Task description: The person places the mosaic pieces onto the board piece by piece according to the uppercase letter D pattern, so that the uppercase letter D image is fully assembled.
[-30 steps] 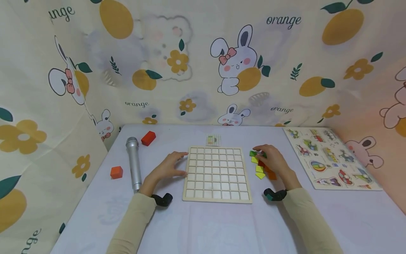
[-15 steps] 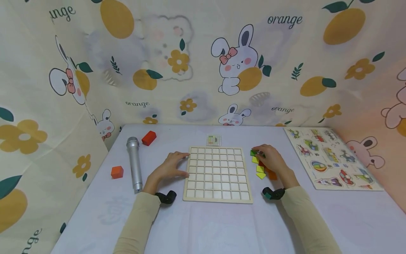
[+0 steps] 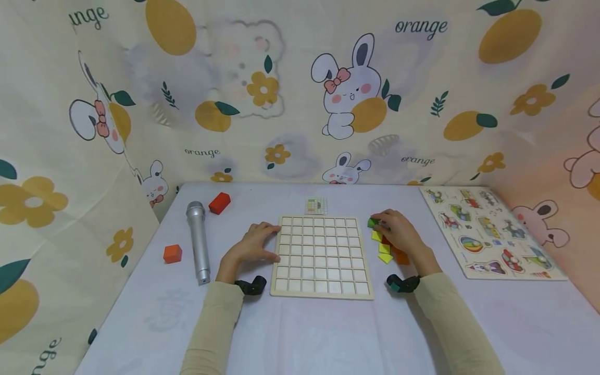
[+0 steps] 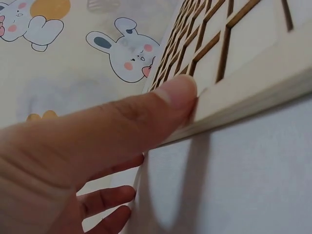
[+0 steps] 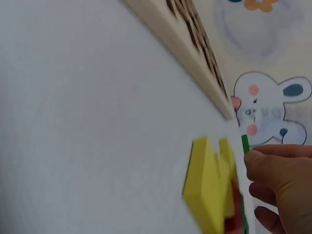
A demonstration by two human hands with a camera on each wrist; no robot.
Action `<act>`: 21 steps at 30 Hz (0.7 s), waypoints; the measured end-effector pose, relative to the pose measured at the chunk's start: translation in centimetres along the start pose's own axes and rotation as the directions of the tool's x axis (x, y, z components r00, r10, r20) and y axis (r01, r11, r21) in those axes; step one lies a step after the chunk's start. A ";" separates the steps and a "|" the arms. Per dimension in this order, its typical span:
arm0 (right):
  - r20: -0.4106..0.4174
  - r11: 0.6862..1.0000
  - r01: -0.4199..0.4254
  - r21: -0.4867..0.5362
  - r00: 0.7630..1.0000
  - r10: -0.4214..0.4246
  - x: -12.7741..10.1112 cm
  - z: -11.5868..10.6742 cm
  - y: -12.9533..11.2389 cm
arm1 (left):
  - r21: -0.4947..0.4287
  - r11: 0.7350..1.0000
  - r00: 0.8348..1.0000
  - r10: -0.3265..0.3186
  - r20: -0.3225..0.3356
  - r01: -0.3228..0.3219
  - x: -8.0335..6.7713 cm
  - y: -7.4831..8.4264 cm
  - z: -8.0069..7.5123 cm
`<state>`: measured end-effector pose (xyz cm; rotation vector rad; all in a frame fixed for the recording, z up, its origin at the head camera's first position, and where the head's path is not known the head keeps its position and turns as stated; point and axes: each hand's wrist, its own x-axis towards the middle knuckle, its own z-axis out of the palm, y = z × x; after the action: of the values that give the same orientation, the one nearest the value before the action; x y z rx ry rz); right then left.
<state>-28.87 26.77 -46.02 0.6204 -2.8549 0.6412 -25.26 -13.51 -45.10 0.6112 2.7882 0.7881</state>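
Tile (image 3: 372, 223), green and thin, pinched between thumb and finger of the right grip (image 3: 398, 232), just right of the far right corner of the pale board (image 3: 322, 297), not touching it. Cannot tell if lifted off the white surface (image 3: 323, 338) or not. Just near of it, yellow pieces (image 3: 384, 249) in a crooked row, next to orange pieces (image 3: 401, 257) and a bit of red, partly hidden under the same grip.

At the left edge of the board, left grip (image 3: 250, 245) spread wide, thumb touching the side, holding nothing. Just past the far edge, a little card (image 3: 316, 206) with coloured squares.

Could lose the tile, being held only by the tips. Could bump the yellow pieces out of their row, with the right grip so low and close. Could make the board slide or turn, if pushed too hard by the left thumb.

Farther off to the left, a silver microphone (image 3: 199, 242), a red block (image 3: 219, 203) and an orange block (image 3: 172, 254). Off to the right, a picture board (image 3: 473, 226).
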 end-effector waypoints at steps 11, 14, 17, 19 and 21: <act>-0.106 0.976 0.176 0.125 0.981 -0.163 2.3 1.4 -4.6 | 0.001 0.998 0.998 -0.063 0.011 0.063 0.0 0.0 0.1; -0.112 0.965 0.222 0.141 0.972 -0.207 3.0 2.3 -6.5 | -0.001 0.998 0.998 -0.065 0.012 0.065 0.0 0.0 0.1; -0.102 0.957 0.248 0.151 0.967 -0.234 3.6 3.3 -8.1 | -0.013 0.998 0.998 -0.063 0.013 0.063 0.0 0.0 0.1; -0.087 0.951 0.257 0.169 0.965 -0.246 4.0 4.1 -9.2 | -0.024 0.998 0.998 -0.062 0.015 0.062 0.1 -0.1 0.2; -0.071 0.947 0.258 0.192 0.966 -0.248 4.2 4.8 -10.2 | -0.029 0.998 0.998 -0.062 0.015 0.062 0.1 -0.2 0.3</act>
<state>-28.58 14.80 -45.49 0.9701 -2.6238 0.8901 -25.29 -13.45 -45.48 0.5205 2.7637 0.8073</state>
